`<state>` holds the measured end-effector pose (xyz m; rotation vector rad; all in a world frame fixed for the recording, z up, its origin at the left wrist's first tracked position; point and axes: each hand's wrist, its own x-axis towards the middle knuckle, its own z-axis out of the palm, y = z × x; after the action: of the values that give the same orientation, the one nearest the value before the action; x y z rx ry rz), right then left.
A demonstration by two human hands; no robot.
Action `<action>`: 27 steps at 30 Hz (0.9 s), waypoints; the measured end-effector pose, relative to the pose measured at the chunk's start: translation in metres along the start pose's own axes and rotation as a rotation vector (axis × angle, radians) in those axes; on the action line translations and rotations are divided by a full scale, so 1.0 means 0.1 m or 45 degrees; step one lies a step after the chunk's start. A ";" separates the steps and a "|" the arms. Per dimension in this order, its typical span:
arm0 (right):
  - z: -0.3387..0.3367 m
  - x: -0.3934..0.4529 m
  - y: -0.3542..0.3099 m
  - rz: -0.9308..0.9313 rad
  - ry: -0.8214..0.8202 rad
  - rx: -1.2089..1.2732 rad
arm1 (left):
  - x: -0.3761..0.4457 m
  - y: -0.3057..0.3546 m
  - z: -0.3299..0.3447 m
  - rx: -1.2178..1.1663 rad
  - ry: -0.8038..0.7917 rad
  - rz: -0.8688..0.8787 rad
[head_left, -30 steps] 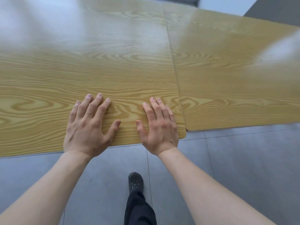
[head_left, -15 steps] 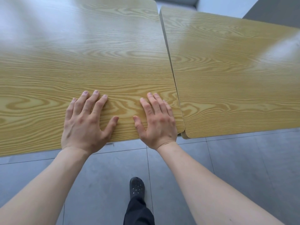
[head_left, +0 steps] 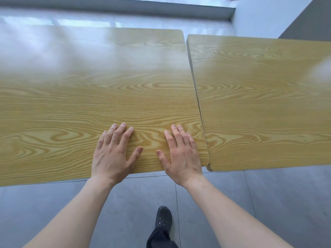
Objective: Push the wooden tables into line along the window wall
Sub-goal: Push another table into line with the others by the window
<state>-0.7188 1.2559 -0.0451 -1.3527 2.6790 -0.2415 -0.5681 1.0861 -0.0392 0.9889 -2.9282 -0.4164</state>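
Two wood-grain tables stand side by side. My left hand (head_left: pixel 114 153) and my right hand (head_left: pixel 180 154) lie flat, fingers spread, on the near right corner of the left table (head_left: pixel 89 97). The right table (head_left: pixel 265 104) touches it along a narrow seam. At the far end the left table's edge sits slightly farther out than the right table's, and at the near end its corner sits slightly farther from me. Neither hand grips anything.
Beyond the tables runs a strip of glossy floor and a grey window sill (head_left: pixel 125 9). A white wall corner (head_left: pixel 265 15) stands at the far right. Grey floor tiles lie under me, with my dark shoe (head_left: pixel 163 217) near the table edge.
The left table has slid away from me toward the window; its near corner now sits ahead of the right table's. The view has lifted and shows the window wall.
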 end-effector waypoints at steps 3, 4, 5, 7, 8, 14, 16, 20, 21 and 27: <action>-0.19 0.12 0.03 0.023 -0.059 0.034 | 0.13 0.05 -0.22 -0.008 -0.005 -0.055; -0.26 0.18 0.03 0.036 -0.067 0.048 | 0.19 0.05 -0.29 -0.020 -0.008 -0.073; -0.34 0.26 0.02 0.047 -0.066 0.063 | 0.25 0.04 -0.36 -0.030 -0.015 -0.087; -0.49 0.44 0.00 0.045 -0.060 0.078 | 0.39 0.02 -0.50 -0.041 -0.028 -0.096; -0.57 0.55 -0.01 0.037 -0.074 0.074 | 0.49 0.01 -0.57 -0.047 -0.028 -0.097; -0.90 1.33 -0.10 0.077 -0.137 0.056 | 1.26 -0.24 -0.91 -0.091 0.003 -0.080; -1.00 1.60 -0.15 0.102 -0.132 0.057 | 1.56 -0.34 -1.03 -0.106 0.021 -0.077; -1.12 2.21 -0.15 0.124 -0.129 0.034 | 2.21 -0.51 -1.17 -0.108 0.047 -0.043; -1.14 2.36 -0.15 0.132 -0.120 0.035 | 2.37 -0.54 -1.19 -0.102 0.046 -0.042; -1.11 3.34 0.12 0.153 -0.133 0.043 | 3.36 -0.48 -1.12 -0.086 0.032 -0.036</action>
<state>-0.9461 1.0025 0.0462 -1.1559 2.6449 -0.1971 -0.7965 0.8211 0.0353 1.0199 -2.8602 -0.4969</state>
